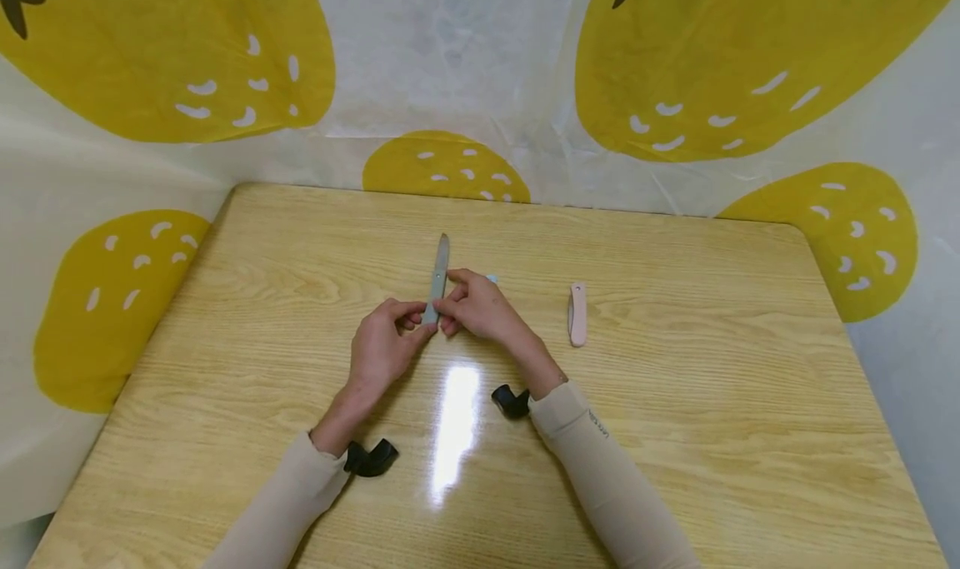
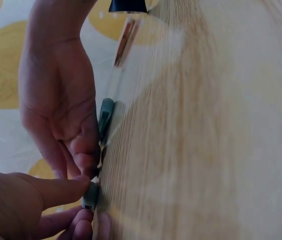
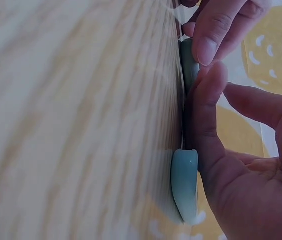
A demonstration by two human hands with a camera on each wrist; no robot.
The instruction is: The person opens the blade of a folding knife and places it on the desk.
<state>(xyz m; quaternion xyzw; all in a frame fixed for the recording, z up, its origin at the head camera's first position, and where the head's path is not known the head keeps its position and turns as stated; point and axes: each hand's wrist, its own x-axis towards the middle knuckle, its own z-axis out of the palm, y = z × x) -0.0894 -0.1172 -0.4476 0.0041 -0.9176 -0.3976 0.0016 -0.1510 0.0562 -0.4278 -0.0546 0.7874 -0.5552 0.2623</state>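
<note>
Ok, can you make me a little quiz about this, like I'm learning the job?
1. True or false: in the head view, the pink folding knife lies right of the right hand.
2. There, the blade of the grey-green knife points toward the picture's: A) bottom edge; B) top edge; C) right edge.
3. Fill in: the left hand pinches the grey-green knife by its ____.
Key: 1 true; 2 B; 3 handle.

the slim grey-green knife (image 1: pixel 438 276) has a smooth plastic-looking handle (image 1: pixel 437 288) and metal blade (image 1: pixel 442 252). the flat tan wood-grain table (image 1: pixel 712 386) is glossy.
</note>
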